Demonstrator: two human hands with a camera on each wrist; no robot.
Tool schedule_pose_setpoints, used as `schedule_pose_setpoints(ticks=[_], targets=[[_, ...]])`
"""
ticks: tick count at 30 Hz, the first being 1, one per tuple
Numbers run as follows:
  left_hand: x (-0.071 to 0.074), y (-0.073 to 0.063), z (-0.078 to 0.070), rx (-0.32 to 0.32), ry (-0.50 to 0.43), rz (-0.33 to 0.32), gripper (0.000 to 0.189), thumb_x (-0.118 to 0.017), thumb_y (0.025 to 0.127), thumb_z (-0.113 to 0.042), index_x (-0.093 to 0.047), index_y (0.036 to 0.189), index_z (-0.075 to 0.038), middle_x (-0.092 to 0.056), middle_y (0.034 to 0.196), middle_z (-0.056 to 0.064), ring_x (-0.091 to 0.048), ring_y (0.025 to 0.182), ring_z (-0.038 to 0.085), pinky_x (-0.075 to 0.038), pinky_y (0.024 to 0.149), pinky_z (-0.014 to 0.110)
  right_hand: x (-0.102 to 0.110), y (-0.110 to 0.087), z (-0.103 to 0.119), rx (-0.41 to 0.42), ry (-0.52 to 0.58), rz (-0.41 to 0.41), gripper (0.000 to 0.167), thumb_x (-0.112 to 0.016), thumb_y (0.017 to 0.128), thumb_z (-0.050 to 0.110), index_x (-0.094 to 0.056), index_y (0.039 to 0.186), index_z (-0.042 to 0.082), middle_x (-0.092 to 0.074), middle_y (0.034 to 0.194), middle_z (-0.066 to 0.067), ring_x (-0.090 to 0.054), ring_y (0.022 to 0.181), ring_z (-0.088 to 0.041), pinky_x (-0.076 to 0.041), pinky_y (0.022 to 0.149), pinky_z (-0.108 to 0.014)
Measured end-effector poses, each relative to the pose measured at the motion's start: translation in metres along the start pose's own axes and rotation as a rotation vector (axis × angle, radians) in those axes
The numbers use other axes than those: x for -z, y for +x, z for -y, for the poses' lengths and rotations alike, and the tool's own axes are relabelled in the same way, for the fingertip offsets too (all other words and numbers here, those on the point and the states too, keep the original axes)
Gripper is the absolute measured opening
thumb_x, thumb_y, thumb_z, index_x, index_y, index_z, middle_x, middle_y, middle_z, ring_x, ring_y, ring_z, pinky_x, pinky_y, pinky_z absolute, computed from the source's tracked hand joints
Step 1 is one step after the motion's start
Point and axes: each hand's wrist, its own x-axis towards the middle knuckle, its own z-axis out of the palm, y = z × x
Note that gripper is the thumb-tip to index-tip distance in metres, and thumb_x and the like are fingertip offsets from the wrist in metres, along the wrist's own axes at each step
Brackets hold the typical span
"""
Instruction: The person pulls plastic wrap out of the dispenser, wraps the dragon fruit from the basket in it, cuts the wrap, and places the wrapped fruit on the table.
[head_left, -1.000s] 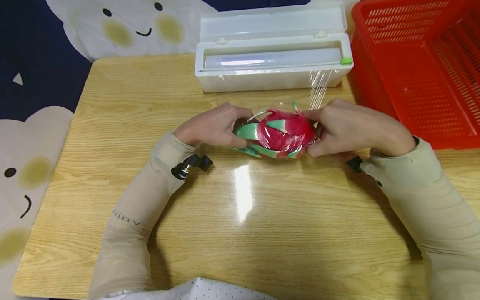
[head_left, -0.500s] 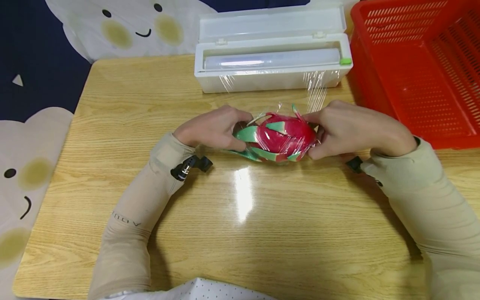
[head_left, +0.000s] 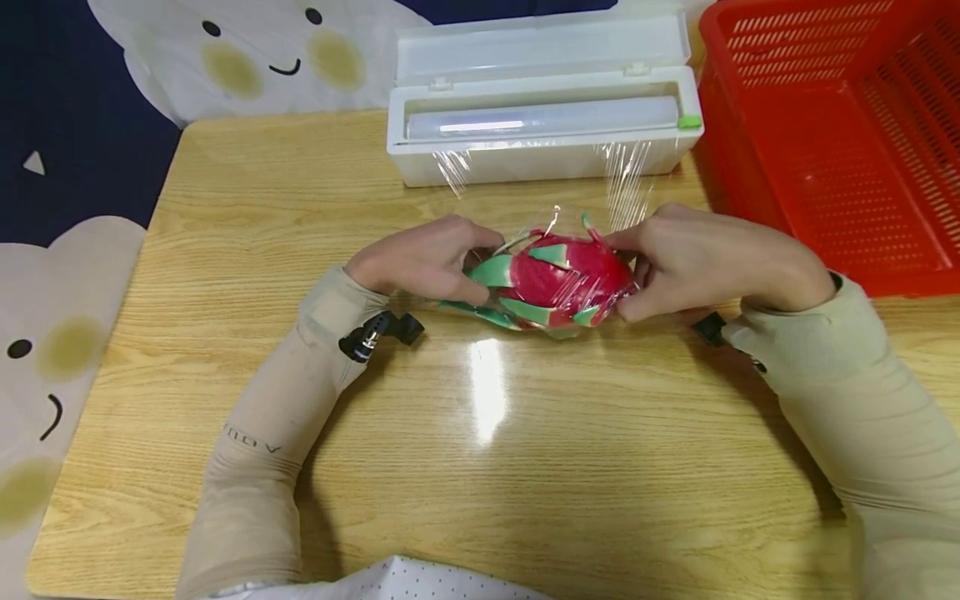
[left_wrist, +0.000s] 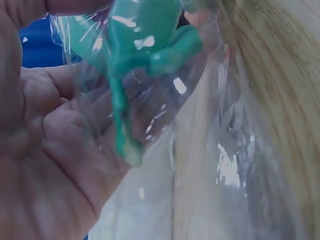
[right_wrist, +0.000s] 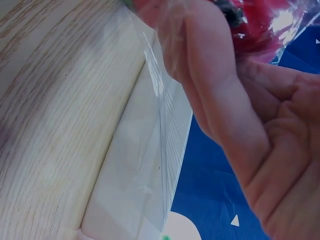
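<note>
A red dragon fruit (head_left: 551,275) with green scales lies on its side, covered in clear cling film (head_left: 630,187). The film stretches back from the fruit to the roll (head_left: 543,118) in the white box. My left hand (head_left: 431,258) grips the fruit's green-tipped end, thumb at the near side and fingers at the far side. At the rounded red end my right hand (head_left: 693,258) holds it the same way. In the left wrist view, green scale tips (left_wrist: 132,145) show through the film beside my palm. Film also runs past my right fingers (right_wrist: 220,75) in the right wrist view.
The long white cling film box (head_left: 547,162) stands at the back with its lid up and a green piece (head_left: 690,122) at its right end. A red plastic basket (head_left: 757,167) stands at the back right. Everything sits on a wooden table (head_left: 480,500).
Both hands have rolled the dragon fruit slightly toward me, and its scales have shifted nearer. More film now shows stretched in front of the box, with creases at its left side too.
</note>
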Motion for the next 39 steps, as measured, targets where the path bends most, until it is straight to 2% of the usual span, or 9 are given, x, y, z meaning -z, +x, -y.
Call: schedule_pose_setpoints(ticks=[7, 16, 24, 31, 39], targets=[[-0.0004, -0.001, 0.0009, 0.021, -0.053, 0.019, 0.014, -0.071, 0.078, -0.016, -0.06, 0.086, -0.014, -0.049, 0.072, -0.004, -0.044, 0.067, 0.01, -0.034, 0.059, 0.025, -0.0003, 0.0002, -0.0002, 0.009, 0.006, 0.017, 0.022, -0.079, 0.08, 0.024, -0.068, 0.098, 0.017, -0.057, 0.059, 0.011, -0.052, 0.052, -0.005, -0.041, 0.049, -0.022], [-0.0023, -0.0014, 0.0009, 0.021, -0.113, 0.042, 0.013, -0.067, 0.076, -0.014, -0.063, 0.088, -0.014, -0.051, 0.071, -0.003, -0.044, 0.066, 0.01, -0.034, 0.058, 0.025, -0.0008, -0.0008, 0.0001, 0.009, 0.023, 0.034, 0.018, -0.077, 0.081, 0.023, -0.067, 0.094, 0.016, -0.062, 0.064, 0.011, -0.056, 0.057, -0.006, -0.049, 0.055, -0.022], [-0.0033, -0.0018, 0.0009, 0.033, -0.134, 0.057, 0.014, -0.066, 0.075, -0.015, -0.066, 0.089, -0.015, -0.054, 0.071, -0.003, -0.047, 0.065, 0.01, -0.036, 0.057, 0.026, -0.0003, -0.0007, 0.0005, -0.008, 0.061, 0.064, 0.02, -0.077, 0.081, 0.021, -0.069, 0.099, 0.015, -0.063, 0.067, 0.009, -0.057, 0.06, -0.007, -0.05, 0.056, -0.022], [-0.0049, -0.0005, 0.003, 0.032, -0.157, 0.072, 0.015, -0.066, 0.075, -0.014, -0.067, 0.09, -0.015, -0.057, 0.073, -0.002, -0.049, 0.066, 0.012, -0.04, 0.058, 0.026, -0.0001, -0.0013, 0.0003, -0.02, 0.088, 0.083, 0.022, -0.076, 0.082, 0.021, -0.07, 0.102, 0.016, -0.061, 0.065, 0.009, -0.055, 0.058, -0.007, -0.046, 0.053, -0.023], [-0.0051, 0.0002, 0.0055, 0.049, -0.196, 0.084, 0.019, -0.068, 0.076, -0.013, -0.07, 0.094, -0.016, -0.064, 0.078, 0.0, -0.054, 0.07, 0.013, -0.045, 0.061, 0.027, 0.0005, -0.0024, -0.0003, -0.068, 0.106, 0.104, 0.025, -0.074, 0.082, 0.02, -0.067, 0.105, 0.015, -0.063, 0.066, 0.006, -0.055, 0.057, -0.008, -0.045, 0.053, -0.023]])
